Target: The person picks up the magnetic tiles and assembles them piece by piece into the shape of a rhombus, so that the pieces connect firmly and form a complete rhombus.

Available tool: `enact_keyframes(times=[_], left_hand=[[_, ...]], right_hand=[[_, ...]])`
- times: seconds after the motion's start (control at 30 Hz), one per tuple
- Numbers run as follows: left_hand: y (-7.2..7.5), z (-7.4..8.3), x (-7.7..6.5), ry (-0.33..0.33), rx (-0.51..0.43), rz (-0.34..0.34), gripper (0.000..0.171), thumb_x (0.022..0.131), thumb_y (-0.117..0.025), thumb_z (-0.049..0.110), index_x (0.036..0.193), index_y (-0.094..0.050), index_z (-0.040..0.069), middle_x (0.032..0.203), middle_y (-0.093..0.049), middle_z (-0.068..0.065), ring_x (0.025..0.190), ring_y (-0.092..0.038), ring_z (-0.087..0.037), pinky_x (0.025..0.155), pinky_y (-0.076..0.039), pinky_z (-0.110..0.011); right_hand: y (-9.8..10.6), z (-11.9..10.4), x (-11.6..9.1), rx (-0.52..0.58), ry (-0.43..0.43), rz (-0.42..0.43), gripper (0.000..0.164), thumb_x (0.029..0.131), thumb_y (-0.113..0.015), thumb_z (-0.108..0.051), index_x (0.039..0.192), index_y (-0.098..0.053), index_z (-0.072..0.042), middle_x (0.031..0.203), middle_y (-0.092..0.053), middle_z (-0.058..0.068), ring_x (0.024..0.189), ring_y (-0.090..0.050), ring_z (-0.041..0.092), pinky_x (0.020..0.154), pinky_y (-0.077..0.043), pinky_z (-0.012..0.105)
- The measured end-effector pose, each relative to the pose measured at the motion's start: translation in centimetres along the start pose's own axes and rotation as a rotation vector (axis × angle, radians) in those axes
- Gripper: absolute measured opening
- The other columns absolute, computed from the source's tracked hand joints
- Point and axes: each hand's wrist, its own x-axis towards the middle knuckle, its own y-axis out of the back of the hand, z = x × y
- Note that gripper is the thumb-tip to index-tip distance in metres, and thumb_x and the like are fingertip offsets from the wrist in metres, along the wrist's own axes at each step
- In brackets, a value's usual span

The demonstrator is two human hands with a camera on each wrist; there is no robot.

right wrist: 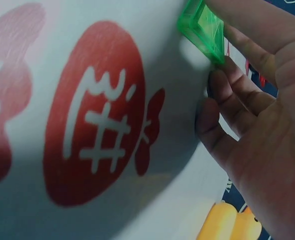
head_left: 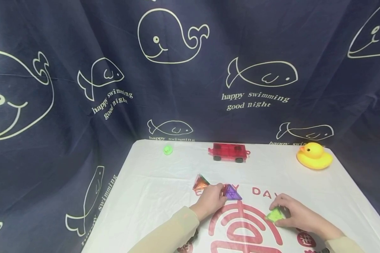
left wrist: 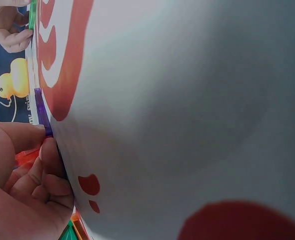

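My left hand [head_left: 211,199] pinches a corner of a purple translucent triangle tile [head_left: 232,193] lying low at the table. In the left wrist view the purple tile [left wrist: 42,112] sits between thumb and finger, and a red-orange piece [left wrist: 27,157] shows behind the fingers. Left of that hand is an orange triangle tile [head_left: 201,184] with a green edge behind it, partly covered by the hand. My right hand [head_left: 299,215] grips a green translucent triangle tile [head_left: 275,214] by its edges. The right wrist view shows this green tile [right wrist: 205,30] tilted between thumb and fingers.
On the white printed tablecloth [head_left: 158,196], a red wheeled car base [head_left: 229,151] stands at the back. A small green duck [head_left: 168,150] is at the back left, a yellow duck [head_left: 314,156] at the back right. A dark blue curtain [head_left: 183,98] hangs behind.
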Motion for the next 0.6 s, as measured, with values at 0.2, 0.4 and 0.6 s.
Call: enact_keyframes(times=[0.2,0.4,0.6], left_hand=[[0.0,0.0,0.0,0.005,0.002,0.000,0.013,0.085,-0.073,0.009,0.086,-0.060,0.011,0.060,-0.042,0.012,0.051,-0.038,-0.004,0.047,-0.032,-0.020],[-0.3,-0.2,0.0,0.006,0.011,0.005,0.016,0.084,-0.073,0.010,0.084,-0.058,0.013,0.060,-0.041,0.012,0.051,-0.038,-0.004,0.047,-0.033,-0.021],[-0.1,-0.1,0.0,-0.001,0.012,0.010,0.017,0.085,-0.074,0.010,0.084,-0.057,0.013,0.061,-0.042,0.012,0.051,-0.039,-0.004,0.047,-0.033,-0.021]], right_hand=[[-0.2,-0.4,0.8,0.000,-0.026,0.016,0.043,0.073,-0.091,-0.047,0.105,-0.070,-0.027,0.110,-0.058,-0.007,0.109,-0.057,0.016,0.105,-0.044,0.061],[-0.6,-0.9,1.7,0.027,-0.056,0.054,0.044,0.073,-0.093,-0.042,0.106,-0.071,-0.025,0.114,-0.058,-0.002,0.113,-0.057,0.024,0.105,-0.044,0.061],[-0.9,-1.5,2.8,0.035,-0.049,0.120,0.047,0.073,-0.094,-0.035,0.111,-0.071,-0.021,0.113,-0.058,-0.001,0.106,-0.056,0.022,0.097,-0.052,0.049]])
